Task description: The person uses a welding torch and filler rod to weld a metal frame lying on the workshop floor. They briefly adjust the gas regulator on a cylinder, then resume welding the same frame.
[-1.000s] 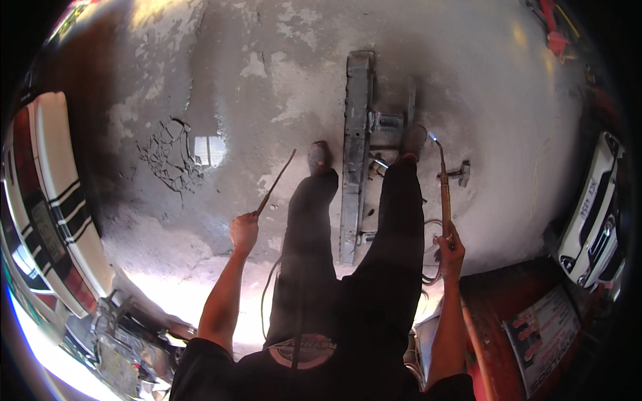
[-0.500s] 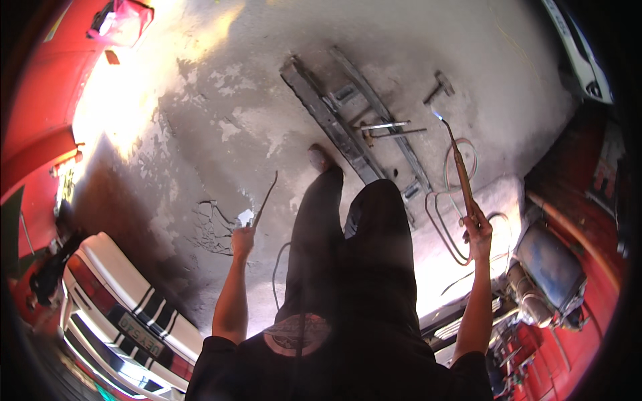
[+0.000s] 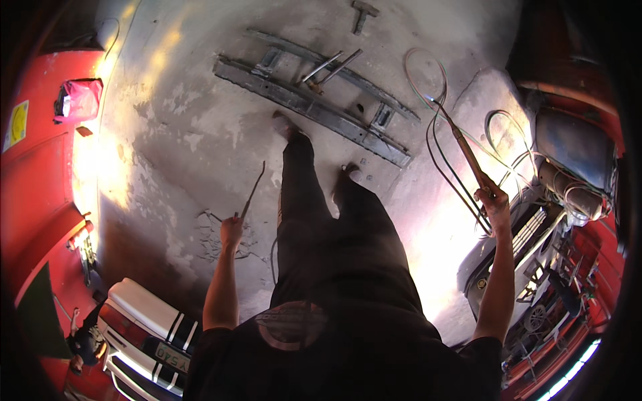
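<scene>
My right hand (image 3: 493, 202) is closed around the handle of a gas torch (image 3: 466, 147), held out to the right. Its thin bent tip points up and left, with a small bluish flame at the end. Hoses (image 3: 447, 172) trail from the torch and loop beside it. On the other side, my left hand (image 3: 231, 232) is shut on a thin, slightly bent metal rod (image 3: 253, 189), which slants upward. Ahead of my feet lies a dark steel frame (image 3: 294, 93) on the concrete, with two long rods or tools (image 3: 340, 69) resting across it.
A hammer (image 3: 362, 17) lies beyond the frame. Left stand a red wall (image 3: 40, 160) with a pink bag (image 3: 81, 100), a striped white car (image 3: 144, 314) and another person (image 3: 87, 341). Right are a blue-grey tank (image 3: 574, 142), a metal cylinder (image 3: 568, 190) and a car bumper (image 3: 485, 277).
The view has turned, so the frame and hammer sit farther up and left. My right foot has come into view. Both hands keep their hold, and the flame looks smaller.
</scene>
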A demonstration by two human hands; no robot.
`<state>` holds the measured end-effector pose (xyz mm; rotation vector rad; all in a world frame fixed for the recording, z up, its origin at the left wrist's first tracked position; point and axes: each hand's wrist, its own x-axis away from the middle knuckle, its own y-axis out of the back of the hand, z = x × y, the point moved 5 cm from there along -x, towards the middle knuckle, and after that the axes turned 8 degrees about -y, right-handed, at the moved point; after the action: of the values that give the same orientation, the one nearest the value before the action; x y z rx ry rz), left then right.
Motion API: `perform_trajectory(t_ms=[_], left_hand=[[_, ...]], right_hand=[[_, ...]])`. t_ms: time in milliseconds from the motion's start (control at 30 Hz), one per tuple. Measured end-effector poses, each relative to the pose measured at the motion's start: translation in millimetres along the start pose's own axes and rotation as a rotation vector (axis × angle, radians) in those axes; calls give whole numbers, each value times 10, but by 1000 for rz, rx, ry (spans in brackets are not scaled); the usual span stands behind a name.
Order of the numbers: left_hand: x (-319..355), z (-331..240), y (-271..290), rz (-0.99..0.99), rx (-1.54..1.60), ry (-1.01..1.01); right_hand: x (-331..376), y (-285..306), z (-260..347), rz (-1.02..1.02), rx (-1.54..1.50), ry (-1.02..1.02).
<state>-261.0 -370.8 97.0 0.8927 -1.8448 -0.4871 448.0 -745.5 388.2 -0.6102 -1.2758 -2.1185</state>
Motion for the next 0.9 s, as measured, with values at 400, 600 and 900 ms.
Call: perform_trajectory(t_ms=[400,600,900], left_hand=[[279,-1371,-506,303,312,217],[-183,-1464,-980,212,-30,-78],[68,-2765,-1518,327,256,13]], right_hand=[[277,446,-853,-24,103,44],[139,484,-459,26,236,110],[-487,1051,-260,79,466,148]])
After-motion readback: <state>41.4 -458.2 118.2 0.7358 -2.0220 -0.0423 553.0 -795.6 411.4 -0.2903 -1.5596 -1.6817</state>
